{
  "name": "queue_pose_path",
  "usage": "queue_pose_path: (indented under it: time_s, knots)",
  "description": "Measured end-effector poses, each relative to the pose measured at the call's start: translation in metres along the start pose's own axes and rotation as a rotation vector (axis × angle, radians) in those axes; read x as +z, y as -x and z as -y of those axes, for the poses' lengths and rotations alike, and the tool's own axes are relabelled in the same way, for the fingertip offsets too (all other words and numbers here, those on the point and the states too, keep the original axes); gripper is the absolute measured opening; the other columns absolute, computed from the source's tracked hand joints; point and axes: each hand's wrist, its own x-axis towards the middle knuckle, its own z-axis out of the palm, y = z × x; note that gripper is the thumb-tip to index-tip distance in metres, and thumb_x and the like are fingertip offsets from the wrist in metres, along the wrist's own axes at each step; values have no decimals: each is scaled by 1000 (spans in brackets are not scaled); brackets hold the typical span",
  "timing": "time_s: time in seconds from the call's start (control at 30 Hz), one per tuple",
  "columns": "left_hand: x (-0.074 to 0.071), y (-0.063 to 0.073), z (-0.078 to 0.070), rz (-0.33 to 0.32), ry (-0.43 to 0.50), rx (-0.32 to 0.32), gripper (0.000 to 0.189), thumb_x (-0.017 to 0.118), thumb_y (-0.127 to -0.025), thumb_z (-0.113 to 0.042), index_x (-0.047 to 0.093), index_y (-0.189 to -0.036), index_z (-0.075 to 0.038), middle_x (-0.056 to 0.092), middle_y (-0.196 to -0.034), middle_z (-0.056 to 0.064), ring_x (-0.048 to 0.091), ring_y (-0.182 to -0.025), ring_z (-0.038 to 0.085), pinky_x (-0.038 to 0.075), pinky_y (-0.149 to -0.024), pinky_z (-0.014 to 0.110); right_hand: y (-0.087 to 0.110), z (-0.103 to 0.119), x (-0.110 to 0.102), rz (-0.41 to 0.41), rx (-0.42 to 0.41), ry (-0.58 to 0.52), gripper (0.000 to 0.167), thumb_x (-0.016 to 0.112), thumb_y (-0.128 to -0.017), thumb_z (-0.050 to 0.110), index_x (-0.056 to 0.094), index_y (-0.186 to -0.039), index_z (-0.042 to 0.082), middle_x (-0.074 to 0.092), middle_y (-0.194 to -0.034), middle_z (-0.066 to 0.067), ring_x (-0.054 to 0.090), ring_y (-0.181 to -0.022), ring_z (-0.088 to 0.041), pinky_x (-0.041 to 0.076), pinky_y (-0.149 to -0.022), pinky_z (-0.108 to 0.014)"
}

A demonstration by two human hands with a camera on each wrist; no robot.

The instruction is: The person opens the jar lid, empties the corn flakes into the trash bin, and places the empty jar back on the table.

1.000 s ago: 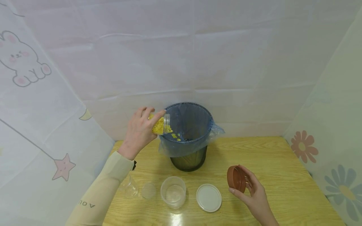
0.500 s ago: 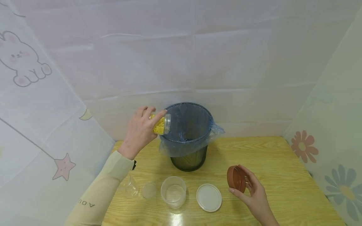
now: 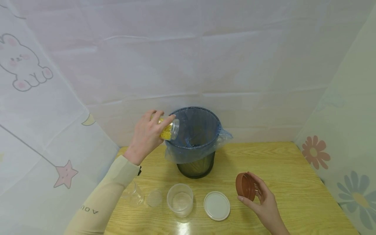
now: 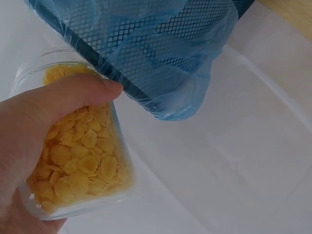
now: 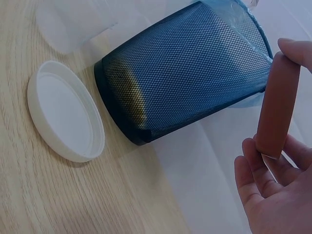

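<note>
My left hand (image 3: 147,135) grips a clear jar (image 4: 80,146) partly filled with yellow flakes that look like corn flakes. The jar is tipped on its side, its mouth over the left rim of a dark mesh waste bin (image 3: 197,168). A blue plastic bag (image 3: 196,124) lines the bin and folds over its rim. In the right wrist view, yellow shows through the mesh low in the bin. Off to the right, my right hand (image 3: 265,205) holds a reddish-brown lid (image 3: 243,186) on edge between thumb and fingers, above the table.
On the wooden table (image 3: 282,163), in front of the bin, stand a clear plastic tub (image 3: 180,212) and a white lid (image 3: 217,205). Left of them are a small clear disc (image 3: 154,198) and a clear glass vessel (image 3: 136,195), partly behind the left sleeve. White sheets surround the table.
A second ago flakes were falling from the jar into the bin; now none show in the air. The jar has shifted slightly right and its flakes look fewer. The right hand keeps its place.
</note>
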Motion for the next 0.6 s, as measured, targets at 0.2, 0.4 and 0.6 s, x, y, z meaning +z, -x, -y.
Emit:
queue_pose_path:
  time_s: [0.2, 0.4, 0.6]
  knots:
    - [0, -2, 0, 14, 0, 23, 107, 104, -50, -28, 55, -144, -19, 56, -128, 20, 48, -121, 43, 49, -98, 51, 0, -1, 0, -3, -4, 5, 80, 81, -83, -5, 43, -153, 8, 55, -138, -5, 58, -112, -9, 48, -91, -16]
    - [1, -3, -1, 26, -18, 45, 108, 105, -49, -30, 55, -145, -20, 56, -129, 20, 48, -122, 43, 48, -99, 50, 0, 0, -1, 4, 7, 7, 79, 81, -84, -2, 43, -153, 9, 54, -139, -5, 57, -113, -8, 47, -92, -16]
    - [0, -4, -2, 31, -30, 54, 107, 104, -51, -32, 55, -145, -20, 56, -129, 20, 49, -121, 42, 49, -98, 50, 0, 0, -2, 7, 3, 8, 80, 81, -84, -3, 42, -153, 8, 54, -139, -6, 57, -114, -8, 47, -92, -16]
